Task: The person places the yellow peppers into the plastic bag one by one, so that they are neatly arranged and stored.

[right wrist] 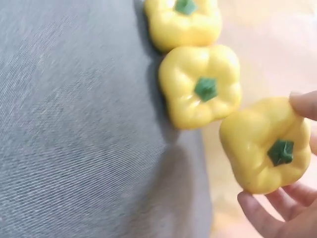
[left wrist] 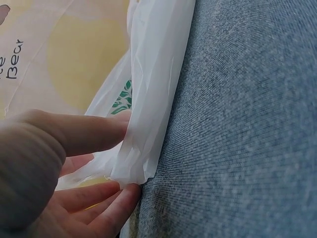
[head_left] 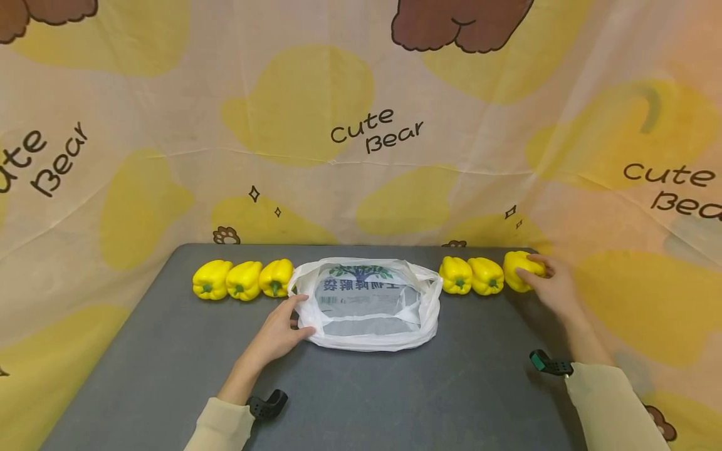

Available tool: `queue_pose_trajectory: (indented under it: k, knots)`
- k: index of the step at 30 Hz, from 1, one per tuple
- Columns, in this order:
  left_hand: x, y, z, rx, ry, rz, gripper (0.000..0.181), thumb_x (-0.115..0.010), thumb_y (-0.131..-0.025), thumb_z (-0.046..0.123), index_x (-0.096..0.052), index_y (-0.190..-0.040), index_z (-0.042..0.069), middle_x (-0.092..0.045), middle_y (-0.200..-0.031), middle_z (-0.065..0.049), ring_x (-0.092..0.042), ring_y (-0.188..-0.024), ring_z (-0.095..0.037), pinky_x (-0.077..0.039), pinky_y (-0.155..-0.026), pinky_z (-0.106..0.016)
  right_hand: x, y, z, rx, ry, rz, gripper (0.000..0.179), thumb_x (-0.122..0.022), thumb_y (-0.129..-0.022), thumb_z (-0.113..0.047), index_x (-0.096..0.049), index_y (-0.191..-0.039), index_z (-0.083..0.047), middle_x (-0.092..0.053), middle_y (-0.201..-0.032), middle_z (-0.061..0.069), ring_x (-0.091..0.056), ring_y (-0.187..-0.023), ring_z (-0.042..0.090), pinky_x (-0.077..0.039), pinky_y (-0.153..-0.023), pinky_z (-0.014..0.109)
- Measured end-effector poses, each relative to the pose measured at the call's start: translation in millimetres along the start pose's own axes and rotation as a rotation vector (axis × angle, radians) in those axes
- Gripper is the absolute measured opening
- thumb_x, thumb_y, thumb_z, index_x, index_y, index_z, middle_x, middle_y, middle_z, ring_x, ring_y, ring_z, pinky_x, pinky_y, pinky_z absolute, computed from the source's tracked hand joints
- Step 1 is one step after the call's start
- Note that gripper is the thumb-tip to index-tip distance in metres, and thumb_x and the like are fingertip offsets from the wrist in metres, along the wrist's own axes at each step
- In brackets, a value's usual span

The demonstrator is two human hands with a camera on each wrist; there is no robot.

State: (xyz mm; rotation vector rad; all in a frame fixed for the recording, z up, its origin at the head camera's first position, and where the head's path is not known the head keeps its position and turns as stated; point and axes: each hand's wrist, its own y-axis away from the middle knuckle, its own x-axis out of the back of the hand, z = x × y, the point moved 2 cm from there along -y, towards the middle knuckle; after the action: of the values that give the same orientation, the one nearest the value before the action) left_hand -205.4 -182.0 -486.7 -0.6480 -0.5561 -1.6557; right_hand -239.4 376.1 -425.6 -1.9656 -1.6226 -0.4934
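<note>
A white plastic bag sits mid-table, its mouth spread wide and its rim folded outward; mirrored printing and a green tree show inside. My left hand holds the bag's left end, thumb towards the front and fingers at the side; in the left wrist view the thumb lies against the white film. At the right end of the row, my right hand grips a yellow bell pepper with a green stem. In the right wrist view this pepper appears raised, with a shadow on the table.
Two yellow bell peppers stand side by side right of the bag. Three more yellow bell peppers line up at its left. Behind the dark grey table hangs a patterned cloth, which also encloses both sides.
</note>
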Motion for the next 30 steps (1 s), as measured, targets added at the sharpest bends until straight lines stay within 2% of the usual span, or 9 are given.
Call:
queue_pose_trajectory:
  k: [2, 5, 8, 12, 18, 22, 25, 27, 30]
  knots:
    - [0.1, 0.1, -0.2, 0.000, 0.000, -0.001, 0.069, -0.080, -0.087, 0.014, -0.046, -0.147, 0.007, -0.046, -0.149, -0.024, -0.067, -0.105, -0.034, -0.058, -0.088, -0.046, 2, 0.9, -7, 0.009, -0.005, 0.010, 0.063, -0.067, -0.099, -0.034, -0.049, -0.144, 0.007, -0.039, -0.152, 0.033, -0.047, -0.121, 0.047, -0.044, -0.067, 0.012]
    - [0.2, 0.1, -0.6, 0.004, -0.001, -0.002, 0.069, -0.080, -0.087, 0.014, -0.046, -0.147, 0.008, -0.046, -0.149, -0.024, -0.067, -0.105, -0.035, -0.058, -0.088, -0.046, 4, 2.2, -16, 0.031, 0.016, 0.028, 0.061, -0.068, -0.098, -0.033, -0.052, -0.141, 0.008, -0.044, -0.149, 0.032, -0.049, -0.119, 0.046, -0.043, -0.067, 0.013]
    - [0.4, 0.1, -0.8, 0.011, -0.004, -0.005, 0.069, -0.080, -0.088, 0.014, -0.046, -0.147, 0.008, -0.046, -0.150, -0.024, -0.067, -0.106, -0.035, -0.058, -0.088, -0.046, 5, 3.5, -25, 0.052, 0.023, 0.035, 0.059, -0.068, -0.098, -0.031, -0.053, -0.139, 0.008, -0.047, -0.146, 0.031, -0.049, -0.120, 0.045, -0.044, -0.076, 0.022]
    - [0.5, 0.4, 0.1, 0.012, -0.008, -0.008, 0.068, -0.080, -0.088, 0.015, -0.046, -0.147, 0.008, -0.045, -0.150, -0.024, -0.067, -0.107, -0.036, -0.058, -0.088, -0.047, 5, 5.9, -36, 0.060, 0.024, 0.036, 0.060, -0.069, -0.098, -0.032, -0.054, -0.140, 0.007, -0.047, -0.147, 0.029, -0.045, -0.127, 0.048, -0.043, -0.088, 0.043]
    - [0.2, 1.3, 0.7, 0.017, -0.014, -0.010, 0.068, -0.080, -0.088, 0.015, -0.047, -0.147, 0.008, -0.046, -0.150, -0.024, -0.067, -0.107, -0.036, -0.057, -0.089, -0.047, 0, 11.4, -54, 0.076, 0.012, 0.049, 0.059, -0.070, -0.097, -0.031, -0.055, -0.140, 0.006, -0.047, -0.148, 0.028, -0.043, -0.130, 0.050, -0.043, -0.095, 0.052]
    - [0.1, 1.4, 0.7, 0.020, -0.008, -0.012, 0.068, -0.080, -0.088, 0.015, -0.047, -0.147, 0.008, -0.046, -0.150, -0.024, -0.067, -0.107, -0.036, -0.057, -0.090, -0.047, -3, 14.5, -67, 0.068, 0.002, 0.051, 0.059, -0.070, -0.097, -0.033, -0.055, -0.142, 0.003, -0.046, -0.149, 0.027, -0.041, -0.132, 0.051, -0.044, -0.095, 0.050]
    - [0.1, 1.3, 0.5, 0.019, -0.003, -0.012, 0.068, -0.079, -0.088, 0.015, -0.047, -0.147, 0.009, -0.045, -0.151, -0.024, -0.067, -0.107, -0.036, -0.057, -0.090, -0.047, -7, 16.7, -76, 0.070, -0.005, 0.041, 0.060, -0.070, -0.097, -0.034, -0.054, -0.143, 0.002, -0.046, -0.150, 0.026, -0.042, -0.129, 0.049, -0.046, -0.085, 0.033]
    - [0.1, 1.2, 0.6, 0.018, -0.002, -0.012, 0.068, -0.079, -0.088, 0.015, -0.047, -0.147, 0.008, -0.045, -0.151, -0.024, -0.067, -0.108, -0.036, -0.057, -0.090, -0.047, -10, 18.1, -82, 0.084, -0.018, 0.035, 0.060, -0.070, -0.097, -0.034, -0.054, -0.142, 0.002, -0.047, -0.149, 0.025, -0.043, -0.126, 0.047, -0.043, -0.081, 0.028]
    - [-0.1, 1.0, 1.0, 0.017, -0.007, -0.011, 0.068, -0.079, -0.088, 0.014, -0.047, -0.147, 0.008, -0.045, -0.151, -0.024, -0.067, -0.108, -0.037, -0.057, -0.090, -0.048, -15, 19.0, -89, 0.104, -0.043, 0.032, 0.059, -0.070, -0.097, -0.032, -0.055, -0.142, 0.003, -0.048, -0.148, 0.025, -0.043, -0.125, 0.045, -0.044, -0.086, 0.036]
